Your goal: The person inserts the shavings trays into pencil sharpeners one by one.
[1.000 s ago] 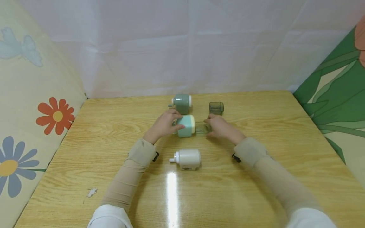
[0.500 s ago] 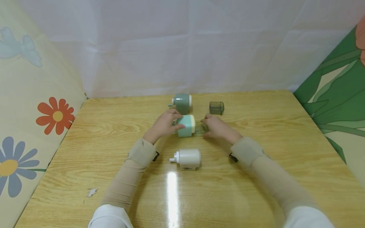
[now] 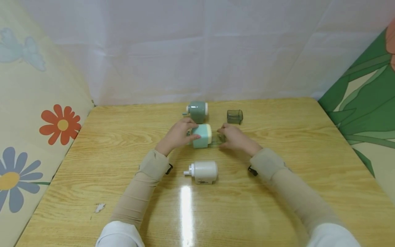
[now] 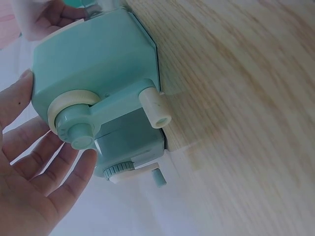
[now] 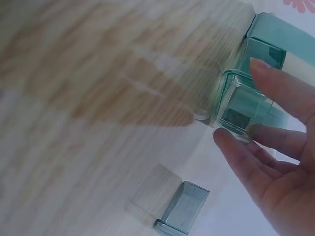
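Observation:
A light teal crank pencil sharpener (image 3: 202,132) lies near the middle of the table, its crank toward the left. My left hand (image 3: 176,136) grips its body, thumb on the near side and fingers on the far side. In the left wrist view the sharpener (image 4: 98,54) shows its crank arm with a cream knob. At its right end my right hand (image 3: 237,138) pinches a clear greenish shavings drawer (image 5: 241,105) between thumb and fingers. The drawer sits partly out of the sharpener; how far in it reaches is hard to tell.
A darker green sharpener (image 3: 197,112) lies just behind the teal one. To its right is a loose smoky drawer (image 3: 235,117). A cream-white sharpener (image 3: 205,172) lies nearer the front. A white curtain (image 3: 203,51) hangs behind the table.
My right hand has shifted slightly left with the drawer, closer to the teal sharpener, then held still over the last half second. The left hand has stayed in place.

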A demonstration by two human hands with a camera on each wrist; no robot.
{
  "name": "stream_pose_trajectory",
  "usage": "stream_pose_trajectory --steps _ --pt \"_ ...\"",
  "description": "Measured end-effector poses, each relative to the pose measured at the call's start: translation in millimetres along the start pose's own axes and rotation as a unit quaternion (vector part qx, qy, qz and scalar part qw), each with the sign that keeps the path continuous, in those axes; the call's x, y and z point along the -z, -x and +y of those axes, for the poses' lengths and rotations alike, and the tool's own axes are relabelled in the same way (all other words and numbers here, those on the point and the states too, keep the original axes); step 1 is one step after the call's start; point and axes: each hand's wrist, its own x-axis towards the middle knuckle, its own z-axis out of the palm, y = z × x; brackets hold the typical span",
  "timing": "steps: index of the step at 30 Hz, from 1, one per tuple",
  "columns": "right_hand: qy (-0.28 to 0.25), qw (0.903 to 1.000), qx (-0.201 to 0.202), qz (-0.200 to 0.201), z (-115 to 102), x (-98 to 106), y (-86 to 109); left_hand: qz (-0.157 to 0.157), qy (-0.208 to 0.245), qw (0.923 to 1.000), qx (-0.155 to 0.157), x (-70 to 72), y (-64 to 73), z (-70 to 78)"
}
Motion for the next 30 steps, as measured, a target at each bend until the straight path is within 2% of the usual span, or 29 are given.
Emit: stream_pose_trajectory --steps 11,23,30 --pt "-0.019 0.9998 -0.003 0.004 2.8 0.1 0.4 0.002 0.002 1.0000 -0.002 0.5 -0.5 -0.3" --pt "-0.005 1.0000 0.001 -0.003 2.0 -2.2 -3.5 -0.001 0.009 0.9999 0.011 0.5 -0.6 -0.6" --pt "-0.009 0.9999 0.010 0.006 -1.9 -3.0 -5.7 -0.004 0.010 0.9999 0.012 1.0 -0.9 0.4"
